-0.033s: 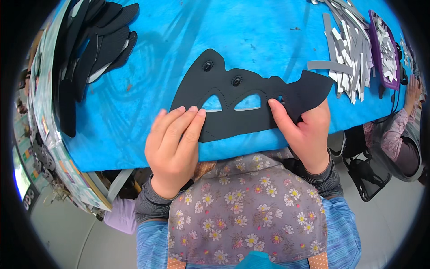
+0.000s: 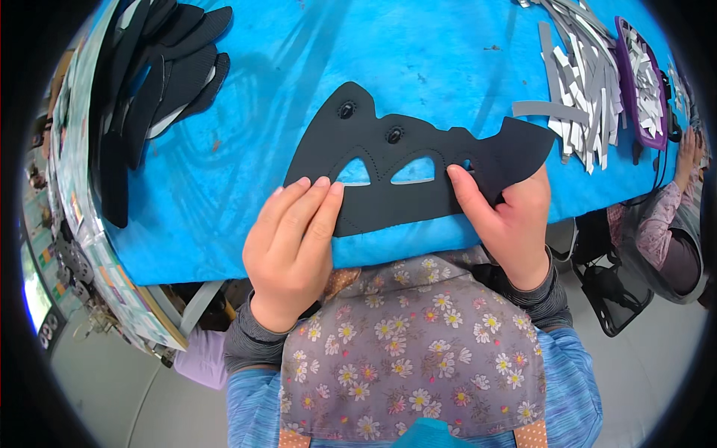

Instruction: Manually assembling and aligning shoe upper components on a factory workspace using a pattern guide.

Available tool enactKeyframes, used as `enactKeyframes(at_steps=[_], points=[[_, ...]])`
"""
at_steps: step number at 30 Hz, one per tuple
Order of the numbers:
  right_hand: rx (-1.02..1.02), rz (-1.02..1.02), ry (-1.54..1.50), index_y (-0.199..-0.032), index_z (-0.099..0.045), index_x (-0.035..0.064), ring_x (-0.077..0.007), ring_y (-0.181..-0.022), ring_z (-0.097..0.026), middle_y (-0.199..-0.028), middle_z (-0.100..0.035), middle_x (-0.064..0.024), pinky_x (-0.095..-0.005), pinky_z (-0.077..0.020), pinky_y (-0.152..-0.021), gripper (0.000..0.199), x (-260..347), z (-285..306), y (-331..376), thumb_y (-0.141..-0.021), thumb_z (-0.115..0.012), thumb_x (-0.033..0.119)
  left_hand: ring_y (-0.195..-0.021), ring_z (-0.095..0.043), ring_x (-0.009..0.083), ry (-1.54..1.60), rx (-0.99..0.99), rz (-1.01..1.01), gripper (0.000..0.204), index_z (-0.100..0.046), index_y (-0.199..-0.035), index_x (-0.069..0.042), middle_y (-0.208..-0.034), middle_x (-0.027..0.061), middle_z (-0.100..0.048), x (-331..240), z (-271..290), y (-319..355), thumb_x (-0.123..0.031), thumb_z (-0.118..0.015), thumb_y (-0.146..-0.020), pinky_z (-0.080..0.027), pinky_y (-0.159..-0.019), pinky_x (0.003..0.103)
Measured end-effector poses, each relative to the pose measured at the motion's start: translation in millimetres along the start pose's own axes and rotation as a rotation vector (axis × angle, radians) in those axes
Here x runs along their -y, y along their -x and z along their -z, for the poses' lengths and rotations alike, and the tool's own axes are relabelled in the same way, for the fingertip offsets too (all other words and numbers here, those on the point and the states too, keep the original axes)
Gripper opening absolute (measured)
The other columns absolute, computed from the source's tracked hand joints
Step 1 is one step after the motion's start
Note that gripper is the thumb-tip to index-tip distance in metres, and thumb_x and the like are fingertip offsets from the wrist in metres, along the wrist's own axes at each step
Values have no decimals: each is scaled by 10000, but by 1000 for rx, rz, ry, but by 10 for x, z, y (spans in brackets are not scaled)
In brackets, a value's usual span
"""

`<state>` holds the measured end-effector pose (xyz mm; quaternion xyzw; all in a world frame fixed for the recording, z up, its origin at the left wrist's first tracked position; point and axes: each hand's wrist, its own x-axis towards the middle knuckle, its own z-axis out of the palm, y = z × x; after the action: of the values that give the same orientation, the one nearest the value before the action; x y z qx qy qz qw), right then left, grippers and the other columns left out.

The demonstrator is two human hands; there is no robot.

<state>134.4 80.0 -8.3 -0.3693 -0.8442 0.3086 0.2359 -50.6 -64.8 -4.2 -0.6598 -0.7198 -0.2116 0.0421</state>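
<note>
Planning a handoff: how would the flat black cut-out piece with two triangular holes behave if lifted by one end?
The flat black cut-out piece looks thin, so probably light and floppy. The narrow bars beside its holes may bend first. Lying flat, it shouldn't roll.

Bright blue tabletop [image 2: 418, 60] fills the view under even light. Grey floor [image 2: 650, 373] spreads below its edge, a black chair [image 2: 616, 299] sits at the right, and a bench [image 2: 82, 246] runs along the left.

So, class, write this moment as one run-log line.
left hand: flat on black cut-out piece | right hand: pinching its right end | surface: blue table | nearby: black piece stack, grey strips
</note>
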Motion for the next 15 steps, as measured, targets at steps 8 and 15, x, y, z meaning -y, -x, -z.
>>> enactKeyframes(at_steps=[8, 15], points=[[-4, 18, -50, -755, -600, 14, -285, -734, -521, -797, -581, -96, -369, -404, -645, 133, -5, 13, -3, -693, -712, 50, -895, -596, 239, 47, 171, -72, 395, -643, -1057, -10, -1009, 89, -603, -19, 51, 3, 1, -590, -665, -523, -801, 362], [-21, 129, -61, -843, -628, 22, -269, -733, -508, -840, -582, -69, -364, -400, -644, 146, -23, 14, -47, -721, -686, 77, -805, -517, 198, -7, 269, -166, 519, -631, -1115, -62, -894, 33, -528, -131, 98, -201, -33, -577, -599, -479, -766, 357]])
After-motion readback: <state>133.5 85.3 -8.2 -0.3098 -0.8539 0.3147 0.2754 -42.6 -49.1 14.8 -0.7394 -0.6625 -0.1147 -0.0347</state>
